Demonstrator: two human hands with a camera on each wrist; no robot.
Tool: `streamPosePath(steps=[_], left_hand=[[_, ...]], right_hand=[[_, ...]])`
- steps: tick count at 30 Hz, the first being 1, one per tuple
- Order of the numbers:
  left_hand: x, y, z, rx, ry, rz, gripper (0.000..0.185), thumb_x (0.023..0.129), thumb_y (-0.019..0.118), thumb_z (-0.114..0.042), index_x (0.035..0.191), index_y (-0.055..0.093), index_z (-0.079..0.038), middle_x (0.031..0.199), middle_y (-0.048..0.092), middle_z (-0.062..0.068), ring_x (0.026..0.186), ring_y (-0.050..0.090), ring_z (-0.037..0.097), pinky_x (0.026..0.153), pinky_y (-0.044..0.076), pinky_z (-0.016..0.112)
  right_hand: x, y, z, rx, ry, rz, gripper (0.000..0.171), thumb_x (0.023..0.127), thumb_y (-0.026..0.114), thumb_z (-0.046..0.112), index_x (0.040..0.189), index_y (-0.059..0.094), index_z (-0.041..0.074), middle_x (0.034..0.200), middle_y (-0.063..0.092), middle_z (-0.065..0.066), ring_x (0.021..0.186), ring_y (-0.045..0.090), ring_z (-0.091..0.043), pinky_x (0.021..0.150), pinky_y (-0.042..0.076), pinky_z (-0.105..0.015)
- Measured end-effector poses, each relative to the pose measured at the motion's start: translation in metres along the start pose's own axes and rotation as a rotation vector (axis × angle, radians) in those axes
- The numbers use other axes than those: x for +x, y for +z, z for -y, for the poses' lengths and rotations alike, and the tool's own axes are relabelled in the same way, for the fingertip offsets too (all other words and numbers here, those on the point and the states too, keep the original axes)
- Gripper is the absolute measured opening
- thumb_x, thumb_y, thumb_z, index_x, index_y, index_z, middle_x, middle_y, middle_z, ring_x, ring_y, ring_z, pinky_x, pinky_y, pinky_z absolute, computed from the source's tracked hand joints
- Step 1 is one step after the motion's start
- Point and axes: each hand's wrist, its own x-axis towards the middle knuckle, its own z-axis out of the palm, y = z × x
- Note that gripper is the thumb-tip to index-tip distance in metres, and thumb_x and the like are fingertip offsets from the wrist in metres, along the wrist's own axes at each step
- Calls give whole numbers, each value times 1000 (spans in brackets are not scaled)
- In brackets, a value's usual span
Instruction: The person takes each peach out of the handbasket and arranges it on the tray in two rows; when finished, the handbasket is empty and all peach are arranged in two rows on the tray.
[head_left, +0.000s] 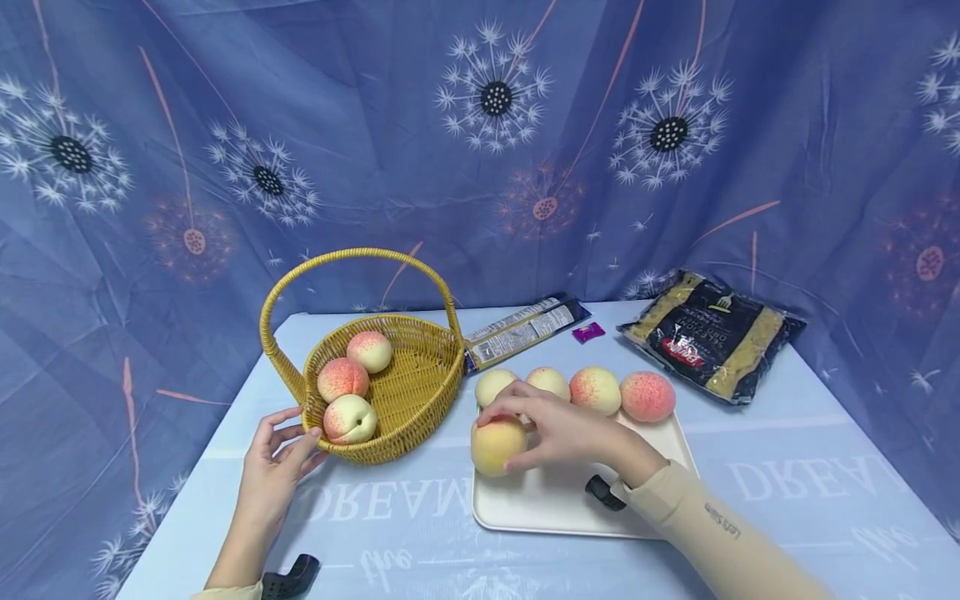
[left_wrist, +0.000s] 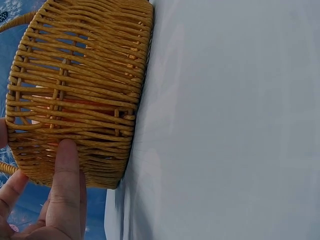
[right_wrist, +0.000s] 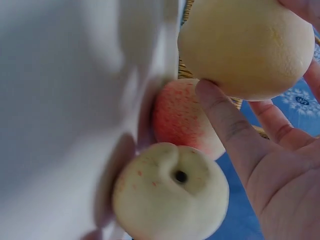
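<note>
My right hand (head_left: 566, 427) grips a yellow peach (head_left: 493, 450) over the left side of a white tray (head_left: 540, 510). Seen from the right wrist, its fingertips press the sides of that peach, close above other peaches. Along the tray's back edge sit a pale peach (head_left: 495, 387), a second pale one (head_left: 547, 381), a red-speckled one (head_left: 596, 390) and a pinkish-red one (head_left: 648, 397). My left hand (head_left: 276, 458) holds the near left rim of a wicker basket (head_left: 420, 427), thumb at the rim, fingers against the outer weave (left_wrist: 90, 95). Three peaches (head_left: 342, 381) lie inside the basket's left side.
A long dark-and-gold packet (head_left: 525, 332) lies behind the tray, beside a small purple wrapper (head_left: 588, 332). At the back right is a black pasta bag (head_left: 708, 333). The basket's tall handle (head_left: 360, 252) arches upward. A blue dandelion-print curtain (head_left: 360, 125) hangs behind the table.
</note>
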Motion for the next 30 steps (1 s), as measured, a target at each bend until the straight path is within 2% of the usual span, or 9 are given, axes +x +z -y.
streamPosePath(steps=[9,24,30], left_hand=[[0,0,-1,-5,6,4,48,105,70,-7,147,46,-5,110,63,-6,93,74,3,82,70,25],[0,0,-1,6,4,10,50,104,71,-8,147,45,-5,112,61,-3,93,74,4,82,70,25],[0,0,0,15,2,11,52,104,72,-8,148,45,-5,112,61,-4,93,74,4,81,70,24]], right_hand=[[0,12,-5,-41,-34,6,60,83,93,19,134,68,35,139,58,7,127,56,-12,111,56,-33],[-1,20,-11,-73,-39,-22,64,79,96,19,132,68,38,141,57,8,133,55,-15,119,51,-43],[-4,23,-11,-86,7,-30,75,79,97,21,142,60,35,149,55,5,141,53,-20,125,47,-53]])
